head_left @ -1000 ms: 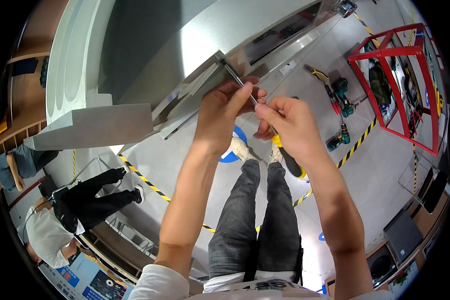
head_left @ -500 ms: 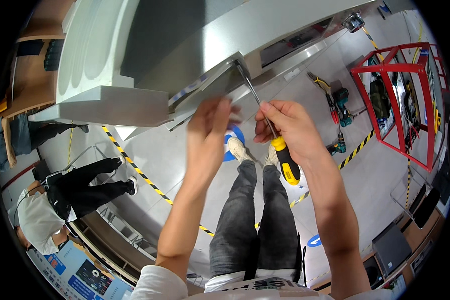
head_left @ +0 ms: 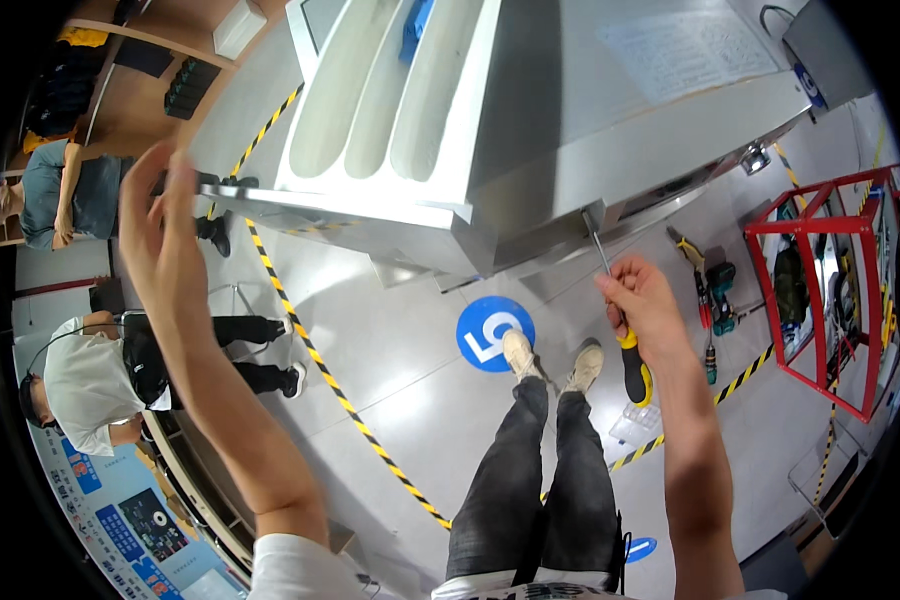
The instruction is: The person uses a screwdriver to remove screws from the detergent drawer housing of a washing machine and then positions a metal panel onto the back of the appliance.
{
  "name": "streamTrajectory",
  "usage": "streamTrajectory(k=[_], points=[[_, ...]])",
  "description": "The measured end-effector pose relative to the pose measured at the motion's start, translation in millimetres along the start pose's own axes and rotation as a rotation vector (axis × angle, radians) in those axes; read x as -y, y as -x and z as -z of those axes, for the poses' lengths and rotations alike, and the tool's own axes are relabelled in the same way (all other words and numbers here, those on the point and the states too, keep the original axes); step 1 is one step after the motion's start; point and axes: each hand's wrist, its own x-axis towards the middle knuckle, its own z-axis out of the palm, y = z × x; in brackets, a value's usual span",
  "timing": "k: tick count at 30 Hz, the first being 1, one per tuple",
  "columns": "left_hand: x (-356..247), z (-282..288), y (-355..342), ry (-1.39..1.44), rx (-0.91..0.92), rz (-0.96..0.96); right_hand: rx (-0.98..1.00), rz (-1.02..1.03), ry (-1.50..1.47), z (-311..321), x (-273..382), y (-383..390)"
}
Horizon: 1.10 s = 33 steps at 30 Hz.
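My right hand (head_left: pixel 642 306) grips a yellow-and-black screwdriver (head_left: pixel 636 369), whose long shaft runs up into a recess along the lower edge of a large metal appliance (head_left: pixel 620 140). At the appliance's left side is a pale moulded piece with three long grooves (head_left: pixel 370 125), with a blue item (head_left: pixel 414 30) lying at its top. My left hand (head_left: pixel 163 250) is raised beside the left end of that piece's metal edge. It is slightly blurred, fingers extended and apart, holding nothing that I can see.
On the floor at right lie pliers (head_left: pixel 688 247) and drills (head_left: pixel 720 295), beside a red frame rack (head_left: pixel 800 226). A blue floor sticker (head_left: pixel 472 340) and striped tape (head_left: pixel 332 390) surround my feet. Two people (head_left: pixel 90 380) (head_left: pixel 85 195) are at left, near wooden shelving (head_left: pixel 225 75).
My left hand has left the screwdriver shaft and moved up and far to the left. My right hand still holds the screwdriver. The view has turned, revealing more of the grooved piece.
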Motion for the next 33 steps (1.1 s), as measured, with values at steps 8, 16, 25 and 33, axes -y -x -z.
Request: streamTrajectory(k=[8, 16, 25, 33], points=[[-33.2, -67.8, -101.0, -0.340, 0.903, 0.107, 0.101, -0.100, -0.148, -6.4, 11.5, -1.1], [1.6, -115.8, -99.4, -0.370, 0.938, 0.194, 0.092, -0.026, -0.025, 1.5, 4.8, -7.4], [-20.9, -30.1, -62.6, -0.237, 0.721, 0.188, 0.189, 0.003, 0.068, 17.6, -5.4, 17.7], [-64.3, 64.7, 122.3, -0.341, 0.532, 0.191, 0.255, -0.117, -0.082, 35.9, -18.9, 97.7]])
